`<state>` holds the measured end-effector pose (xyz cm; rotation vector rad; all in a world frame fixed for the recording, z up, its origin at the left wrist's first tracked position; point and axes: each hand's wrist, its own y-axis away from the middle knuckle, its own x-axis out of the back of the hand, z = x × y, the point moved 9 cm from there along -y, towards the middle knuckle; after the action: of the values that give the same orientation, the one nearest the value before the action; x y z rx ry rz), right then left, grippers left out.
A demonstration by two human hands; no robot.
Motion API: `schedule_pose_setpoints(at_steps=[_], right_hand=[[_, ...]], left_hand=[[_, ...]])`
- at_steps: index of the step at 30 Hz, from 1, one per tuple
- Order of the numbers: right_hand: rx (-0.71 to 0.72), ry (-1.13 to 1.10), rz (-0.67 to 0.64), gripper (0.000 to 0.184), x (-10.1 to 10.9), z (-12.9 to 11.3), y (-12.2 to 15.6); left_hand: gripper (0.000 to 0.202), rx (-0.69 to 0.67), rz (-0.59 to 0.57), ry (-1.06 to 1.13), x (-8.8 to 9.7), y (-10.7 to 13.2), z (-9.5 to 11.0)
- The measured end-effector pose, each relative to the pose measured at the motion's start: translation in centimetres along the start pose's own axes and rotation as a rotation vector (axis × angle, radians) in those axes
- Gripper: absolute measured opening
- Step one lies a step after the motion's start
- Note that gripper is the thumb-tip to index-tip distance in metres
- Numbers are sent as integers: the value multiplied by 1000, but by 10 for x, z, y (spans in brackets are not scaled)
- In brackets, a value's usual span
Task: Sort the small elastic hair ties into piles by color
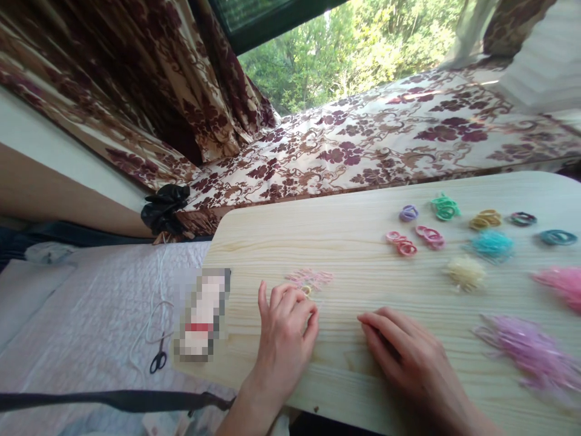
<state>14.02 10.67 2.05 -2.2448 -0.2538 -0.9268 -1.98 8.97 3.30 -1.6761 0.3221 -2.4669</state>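
My left hand (285, 318) rests over the light wooden table, its fingers curled down and thumb tip close to the forefinger. Just beyond its knuckles lie a small pile of pink rubber bands (311, 278) and a small yellow loop (307, 291). Whatever its fingertips hold, if anything, is hidden. To the right, my right hand (403, 345) lies low over the tabletop, thumb and forefinger pressed together. Anything between those tips is too small to make out. The two hands are apart.
Coloured hair ties, among them a green bunch (445, 207) and a red group (402, 243), lie at the back right. Blue (492, 244), cream (466, 272) and lilac (529, 351) band piles are nearer. A blurred-out object (202, 318) lies left; scissors (158, 361) rest on the bed.
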Motion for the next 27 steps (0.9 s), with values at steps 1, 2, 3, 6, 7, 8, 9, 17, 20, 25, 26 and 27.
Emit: schedule_pose_setpoints(at_steps=[1, 2, 3, 6, 7, 8, 9, 17, 20, 25, 26, 27], right_hand=[[-4, -14, 5, 18, 1, 0, 0], [-5, -28, 10, 17, 2, 0, 1], [-7, -40, 13, 17, 2, 0, 1], [-8, -61, 6, 18, 2, 0, 1], [-5, -63, 4, 18, 2, 0, 1], [-4, -65, 4, 18, 2, 0, 1], [0, -66, 11, 18, 2, -1, 1], [-29, -128, -51, 19, -1, -2, -2], [-30, -138, -57, 20, -2, -1, -1], [-44, -158, -22, 17, 0, 2, 0], [-43, -159, -14, 16, 1, 2, 0], [-42, -155, -6, 15, 1, 2, 0]], left_hand=[[15, -16, -9, 18, -1, 0, 4], [15, -34, -20, 34, -3, 0, 8], [15, -52, -30, 49, -5, 0, 13], [16, -89, -60, 79, -11, 0, 24], [17, -98, -69, 88, -12, 0, 28], [17, -104, -78, 97, -13, 0, 30], [17, -109, -85, 107, -14, -1, 32], [15, -104, -101, 189, -15, -2, 36], [16, -79, -114, 231, -17, -2, 33], [16, -31, -110, 228, -15, -3, 24], [16, -23, -112, 222, -15, -4, 23], [16, -20, -114, 218, -14, -4, 23]])
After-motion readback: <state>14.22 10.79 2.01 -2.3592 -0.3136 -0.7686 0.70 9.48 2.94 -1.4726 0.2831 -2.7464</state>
